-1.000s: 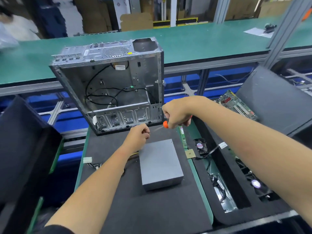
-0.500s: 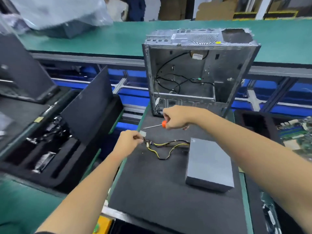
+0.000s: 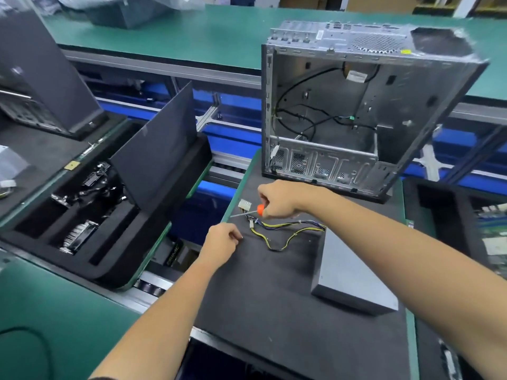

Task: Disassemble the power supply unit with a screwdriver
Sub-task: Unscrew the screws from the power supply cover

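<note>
The grey power supply unit (image 3: 354,275) lies on the black foam mat (image 3: 274,311), to the right of my hands. Its yellow and black cable bundle (image 3: 285,231) trails left across the mat to a white connector (image 3: 245,205). My right hand (image 3: 282,198) grips an orange-handled screwdriver (image 3: 259,210), whose shaft points left over the mat's edge. My left hand (image 3: 222,239) hovers at the mat's left edge, below the screwdriver tip. Its fingers are curled with the fingertips together, and nothing shows between them.
An open, emptied computer case (image 3: 356,111) stands at the back of the mat. On the left sits a black foam tray (image 3: 153,215) with a raised lid, holding a heatsink and other parts. Another tray (image 3: 439,204) with circuit boards lies on the right. Green conveyor surfaces surround the station.
The view has swung left and come closer. My left hand has drawn away from the white connector, down and left. My right hand still holds the screwdriver in about the same place.
</note>
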Action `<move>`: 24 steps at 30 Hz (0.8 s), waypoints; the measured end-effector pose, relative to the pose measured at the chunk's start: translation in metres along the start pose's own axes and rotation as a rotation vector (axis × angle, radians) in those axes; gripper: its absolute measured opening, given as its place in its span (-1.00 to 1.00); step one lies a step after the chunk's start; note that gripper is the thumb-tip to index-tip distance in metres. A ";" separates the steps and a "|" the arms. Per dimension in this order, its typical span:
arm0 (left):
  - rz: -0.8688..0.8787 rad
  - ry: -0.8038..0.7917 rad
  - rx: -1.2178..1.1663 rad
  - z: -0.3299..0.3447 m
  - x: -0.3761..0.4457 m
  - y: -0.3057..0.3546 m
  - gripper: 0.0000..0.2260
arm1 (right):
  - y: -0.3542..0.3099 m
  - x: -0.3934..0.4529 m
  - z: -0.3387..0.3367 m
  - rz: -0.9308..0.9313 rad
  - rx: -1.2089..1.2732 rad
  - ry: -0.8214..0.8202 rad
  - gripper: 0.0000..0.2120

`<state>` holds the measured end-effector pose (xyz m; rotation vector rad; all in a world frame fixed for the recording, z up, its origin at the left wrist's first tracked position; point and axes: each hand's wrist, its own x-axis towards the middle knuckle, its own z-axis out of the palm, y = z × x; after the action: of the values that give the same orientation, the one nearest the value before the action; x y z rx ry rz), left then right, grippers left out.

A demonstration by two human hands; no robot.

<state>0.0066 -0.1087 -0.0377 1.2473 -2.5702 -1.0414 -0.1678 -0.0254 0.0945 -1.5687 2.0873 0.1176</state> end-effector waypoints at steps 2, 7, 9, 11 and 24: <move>-0.018 -0.003 -0.043 0.005 0.004 0.000 -0.73 | 0.005 -0.002 0.000 0.014 0.005 -0.003 -0.79; -0.079 -0.016 -0.127 0.006 0.009 -0.005 -0.77 | 0.015 -0.004 0.001 0.039 0.000 -0.039 -0.81; -0.064 -0.041 -0.127 0.004 0.010 -0.005 -0.78 | 0.016 -0.005 -0.001 0.054 0.038 -0.062 -0.83; -0.041 -0.065 -0.116 0.002 0.012 -0.004 -0.76 | 0.016 -0.006 -0.003 0.058 0.055 -0.084 -0.83; 0.111 -0.019 -0.261 -0.012 0.008 0.032 -0.78 | 0.003 -0.037 -0.039 0.056 -0.071 -0.052 -0.78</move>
<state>-0.0155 -0.1073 -0.0103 1.0233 -2.3875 -1.3176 -0.1773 -0.0063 0.1444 -1.5316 2.1087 0.2524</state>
